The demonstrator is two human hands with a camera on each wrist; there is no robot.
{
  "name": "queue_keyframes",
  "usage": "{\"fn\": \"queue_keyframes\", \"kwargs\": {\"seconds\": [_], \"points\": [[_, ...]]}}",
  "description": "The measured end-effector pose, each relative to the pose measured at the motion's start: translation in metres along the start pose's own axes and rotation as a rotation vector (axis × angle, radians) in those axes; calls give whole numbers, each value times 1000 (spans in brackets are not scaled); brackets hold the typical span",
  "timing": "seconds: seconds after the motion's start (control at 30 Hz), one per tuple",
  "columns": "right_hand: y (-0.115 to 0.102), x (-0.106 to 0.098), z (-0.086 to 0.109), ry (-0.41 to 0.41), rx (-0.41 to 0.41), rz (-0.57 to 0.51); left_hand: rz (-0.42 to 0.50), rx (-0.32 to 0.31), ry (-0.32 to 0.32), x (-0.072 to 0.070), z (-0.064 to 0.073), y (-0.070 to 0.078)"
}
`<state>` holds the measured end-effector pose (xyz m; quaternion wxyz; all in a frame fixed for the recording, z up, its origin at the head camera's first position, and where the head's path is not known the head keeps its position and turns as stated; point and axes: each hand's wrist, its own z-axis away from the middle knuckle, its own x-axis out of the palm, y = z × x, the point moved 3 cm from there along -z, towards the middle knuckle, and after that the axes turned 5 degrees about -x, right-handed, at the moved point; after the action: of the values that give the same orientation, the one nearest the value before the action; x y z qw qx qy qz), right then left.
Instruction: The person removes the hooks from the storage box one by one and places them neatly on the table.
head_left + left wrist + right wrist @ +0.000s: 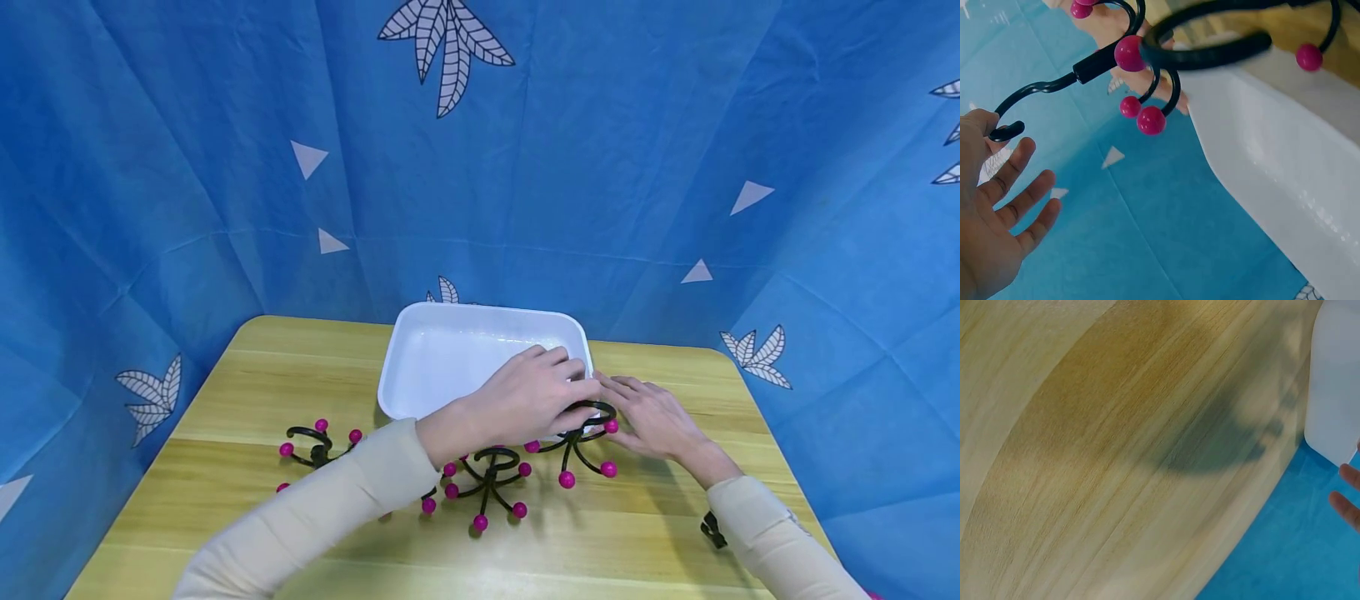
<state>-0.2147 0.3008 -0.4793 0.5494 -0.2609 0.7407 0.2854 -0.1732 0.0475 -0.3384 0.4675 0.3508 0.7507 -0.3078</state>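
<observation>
My left hand point(525, 396) pinches the curled end of a black wire hook point(1041, 86) between thumb and forefinger, its other fingers spread. Several curved prongs with pink ball tips point(1151, 120) fan out from the hook's lower end. The hook hangs by the near right corner of a white tray point(442, 367). My right hand point(652, 417) is on the far side of those prongs, fingers stretched toward the tray's right rim; whether it touches the hook is unclear. Only the right hand's fingertips point(1347, 509) show in the right wrist view.
Another pink-tipped black hook point(491, 483) stands on the wooden table point(600, 542) in front of the tray. A further hook point(318, 454) is partly behind the left sleeve. A small black object point(712, 531) lies by the right sleeve. Blue curtain point(600, 150) surrounds the table.
</observation>
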Motion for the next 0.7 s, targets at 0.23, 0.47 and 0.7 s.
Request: {"fn": "queue_keyframes", "kwargs": {"seconds": [0.23, 0.47, 0.7], "points": [[1, 1, 0, -33, 9, -16, -22, 33, 37, 6, 4, 20], [1, -1, 1, -4, -15, -20, -37, 48, 16, 17, 9, 37], [0, -1, 1, -7, -23, -12, -30, 42, -58, 32, 15, 53]]}}
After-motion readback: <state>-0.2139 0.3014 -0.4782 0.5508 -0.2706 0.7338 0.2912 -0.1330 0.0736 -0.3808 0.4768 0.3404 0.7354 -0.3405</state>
